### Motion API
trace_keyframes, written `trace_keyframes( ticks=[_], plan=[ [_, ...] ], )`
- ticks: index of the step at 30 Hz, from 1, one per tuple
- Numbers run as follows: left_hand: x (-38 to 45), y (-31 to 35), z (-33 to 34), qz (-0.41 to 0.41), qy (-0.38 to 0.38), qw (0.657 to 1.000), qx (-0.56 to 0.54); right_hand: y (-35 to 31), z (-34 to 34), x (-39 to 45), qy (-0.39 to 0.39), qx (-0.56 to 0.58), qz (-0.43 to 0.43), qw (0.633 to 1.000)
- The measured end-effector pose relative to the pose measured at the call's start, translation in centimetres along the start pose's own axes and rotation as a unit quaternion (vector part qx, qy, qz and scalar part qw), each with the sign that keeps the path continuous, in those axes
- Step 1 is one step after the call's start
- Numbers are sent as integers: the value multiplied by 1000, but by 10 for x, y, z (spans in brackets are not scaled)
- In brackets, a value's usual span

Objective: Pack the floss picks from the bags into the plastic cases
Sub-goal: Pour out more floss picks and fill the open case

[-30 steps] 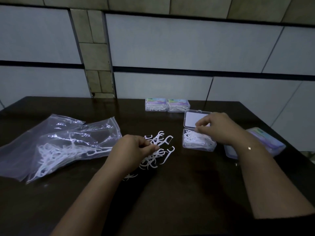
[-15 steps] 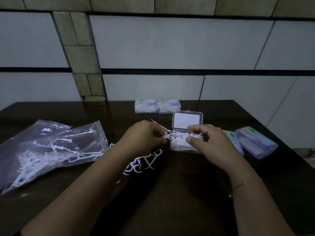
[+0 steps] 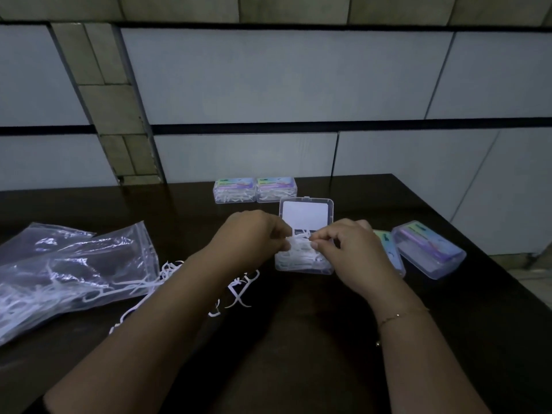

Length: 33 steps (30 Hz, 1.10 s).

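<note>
Dark brown table sits by a pale tiled wall. From the head view, the open clear plastic case lies right under both hands, long side going left to right, lid up at the back. Left hand and right hand both pinch white floss picks over it, equally near. Loose white picks and clear plastic bags lie to the left. Four closed cases wait nearby; nothing blocks the way.
</note>
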<state>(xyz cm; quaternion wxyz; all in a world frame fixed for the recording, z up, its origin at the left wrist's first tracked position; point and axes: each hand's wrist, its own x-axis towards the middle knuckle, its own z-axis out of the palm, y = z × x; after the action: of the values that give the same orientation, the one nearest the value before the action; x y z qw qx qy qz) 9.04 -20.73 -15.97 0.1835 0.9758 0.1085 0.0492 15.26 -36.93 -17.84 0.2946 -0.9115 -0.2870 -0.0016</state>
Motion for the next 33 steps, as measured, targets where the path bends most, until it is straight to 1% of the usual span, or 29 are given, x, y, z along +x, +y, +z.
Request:
trace_keyframes(
  ticks=[2,5,8,9,12,14,18,21,25,27,29,31,33],
  plan=[
    [5,0,0,-8,-7,1000,17,1,-1,1,8,-25,9,1000],
    [10,0,1,-19,-23,999,13,1,0,3,5,-44,29,999],
    [12,-5,2,-37,-11,999,-7,0,2,6,12,-71,40,997],
    [12,-7,3,-43,-3,999,-29,-1,3,6,16,-73,41,996],
    [8,-12,6,-50,25,987,-149,-5,4,5,12,-64,36,997],
    [7,-13,10,-47,40,980,-187,-8,5,4,12,-53,35,998],
    [5,-10,13,-17,68,980,-185,-9,7,3,45,-2,24,999],
    [1,-4,11,22,77,982,-173,-10,11,4,65,8,6,998],
    [-2,1,13,67,100,973,-196,-11,16,4,126,46,-14,991],
    [-3,2,15,71,114,965,-227,-12,15,3,152,59,-6,987],
    [-1,1,19,51,148,956,-250,-11,13,2,180,58,18,982],
    [2,-1,23,38,171,957,-230,-9,12,2,207,63,42,975],
    [7,-1,27,45,143,979,-135,-6,11,4,229,79,59,968]
  ],
)
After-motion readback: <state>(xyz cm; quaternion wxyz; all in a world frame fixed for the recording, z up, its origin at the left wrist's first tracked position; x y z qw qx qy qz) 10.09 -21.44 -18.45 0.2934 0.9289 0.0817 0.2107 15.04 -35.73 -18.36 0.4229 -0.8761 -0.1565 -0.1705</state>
